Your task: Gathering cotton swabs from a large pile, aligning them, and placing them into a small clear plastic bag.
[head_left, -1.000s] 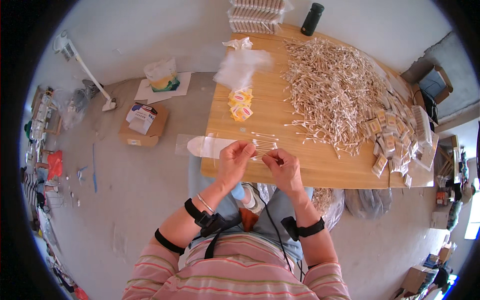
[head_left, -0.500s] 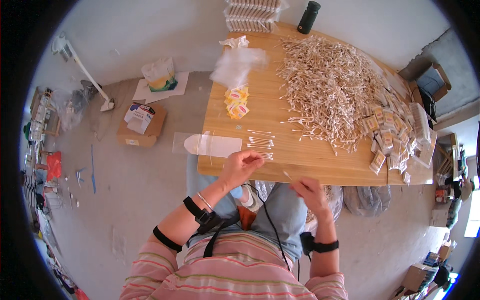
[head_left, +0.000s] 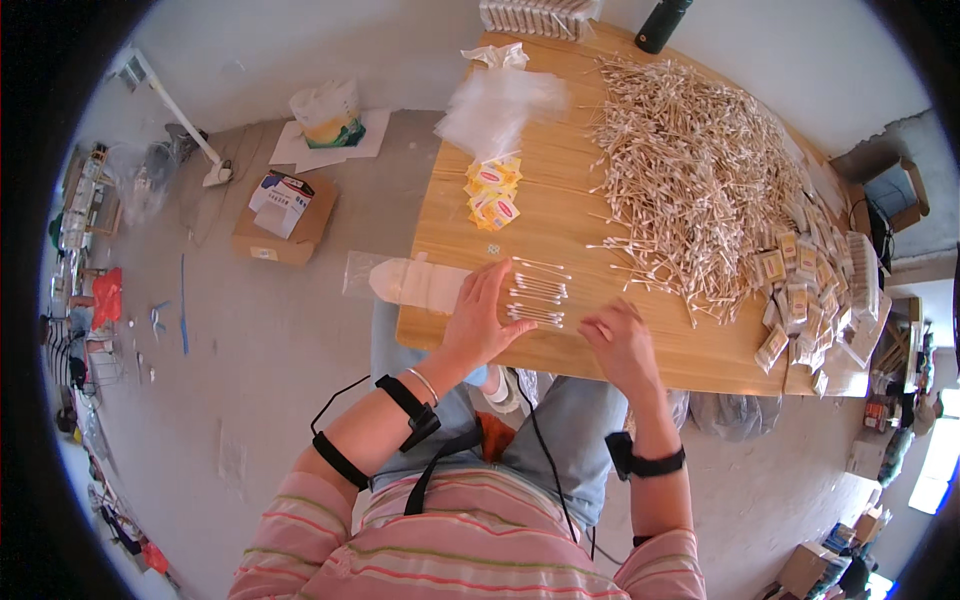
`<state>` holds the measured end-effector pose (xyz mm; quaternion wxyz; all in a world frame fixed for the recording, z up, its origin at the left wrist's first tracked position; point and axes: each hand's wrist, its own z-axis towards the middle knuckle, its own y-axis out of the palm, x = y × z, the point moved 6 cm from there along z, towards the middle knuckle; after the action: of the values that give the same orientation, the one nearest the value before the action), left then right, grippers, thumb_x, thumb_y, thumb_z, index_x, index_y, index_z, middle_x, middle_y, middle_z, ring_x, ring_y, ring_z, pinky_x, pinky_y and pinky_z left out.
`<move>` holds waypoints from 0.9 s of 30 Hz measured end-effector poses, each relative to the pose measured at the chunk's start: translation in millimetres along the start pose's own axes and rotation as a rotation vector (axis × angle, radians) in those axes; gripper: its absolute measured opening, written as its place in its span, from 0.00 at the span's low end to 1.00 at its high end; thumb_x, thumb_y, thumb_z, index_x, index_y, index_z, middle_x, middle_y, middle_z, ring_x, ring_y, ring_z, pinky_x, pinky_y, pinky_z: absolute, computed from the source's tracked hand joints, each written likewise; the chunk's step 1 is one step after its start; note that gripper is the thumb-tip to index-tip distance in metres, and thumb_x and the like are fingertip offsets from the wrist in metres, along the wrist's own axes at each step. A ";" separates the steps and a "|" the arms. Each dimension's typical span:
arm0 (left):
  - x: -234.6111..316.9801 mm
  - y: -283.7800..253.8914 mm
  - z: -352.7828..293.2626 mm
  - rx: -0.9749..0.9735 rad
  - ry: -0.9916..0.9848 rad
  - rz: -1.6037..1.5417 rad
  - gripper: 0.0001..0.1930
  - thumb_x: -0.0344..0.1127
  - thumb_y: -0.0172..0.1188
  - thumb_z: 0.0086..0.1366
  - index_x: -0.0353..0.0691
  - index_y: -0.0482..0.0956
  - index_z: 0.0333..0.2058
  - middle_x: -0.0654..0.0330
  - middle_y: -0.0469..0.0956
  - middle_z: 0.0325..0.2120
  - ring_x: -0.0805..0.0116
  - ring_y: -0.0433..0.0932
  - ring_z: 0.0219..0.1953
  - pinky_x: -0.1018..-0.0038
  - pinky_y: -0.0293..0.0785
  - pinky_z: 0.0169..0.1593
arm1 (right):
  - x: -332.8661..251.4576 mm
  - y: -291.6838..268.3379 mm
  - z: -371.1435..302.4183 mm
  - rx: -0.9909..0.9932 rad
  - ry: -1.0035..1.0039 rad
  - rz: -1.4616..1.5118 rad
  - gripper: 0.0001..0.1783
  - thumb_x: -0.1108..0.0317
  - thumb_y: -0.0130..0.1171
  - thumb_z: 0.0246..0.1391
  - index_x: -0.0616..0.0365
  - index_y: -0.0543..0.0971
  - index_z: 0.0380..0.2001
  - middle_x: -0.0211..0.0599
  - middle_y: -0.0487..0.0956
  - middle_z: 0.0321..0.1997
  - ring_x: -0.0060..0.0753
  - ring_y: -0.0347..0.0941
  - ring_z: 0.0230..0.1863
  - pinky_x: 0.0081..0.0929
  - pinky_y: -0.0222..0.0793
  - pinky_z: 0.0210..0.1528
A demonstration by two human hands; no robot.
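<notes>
Several cotton swabs (head_left: 540, 289) lie side by side in a short row near the table's front edge. At their left ends is my left hand (head_left: 478, 318), its thumb and fingers spread apart with nothing between them. My right hand (head_left: 622, 345) hovers just right of the row, fingertips drawn together. What they hold, if anything, is too small to make out. Partly behind my left hand lies a white card strip with a rounded end (head_left: 400, 281), on a clear plastic sleeve (head_left: 360, 272) that sticks out past the table's left edge.
A big heap of loose cotton swabs (head_left: 700, 170) covers the table's right half. Small filled packs (head_left: 800, 290) pile up at far right. Yellow labels (head_left: 493, 192) and clear bags (head_left: 495, 110) lie behind the row. A dark bottle (head_left: 662, 25) stands at the back.
My left hand has opened from curled fingers and moved up against the swabs. My right hand has risen over the table edge; the swab seen beside it earlier no longer shows there.
</notes>
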<state>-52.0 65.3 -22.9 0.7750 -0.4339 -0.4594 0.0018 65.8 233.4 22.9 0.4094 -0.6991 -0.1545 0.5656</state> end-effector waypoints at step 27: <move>-8.6 -12.5 -0.6 0.183 -0.024 -0.246 0.17 0.33 0.56 0.65 0.38 0.72 0.51 0.49 0.74 0.47 0.48 0.70 0.52 0.61 0.68 0.55 | -15.5 48.4 55.4 -0.143 -0.143 -0.186 0.07 0.73 0.58 0.48 0.59 0.78 0.33 0.44 0.79 0.37 0.50 0.70 0.45 0.41 0.67 0.51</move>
<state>-61.5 53.7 -20.7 0.8000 -0.3019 -0.5165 -0.0461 -1.9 215.0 -4.4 0.3973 -0.6668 -0.2874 0.5612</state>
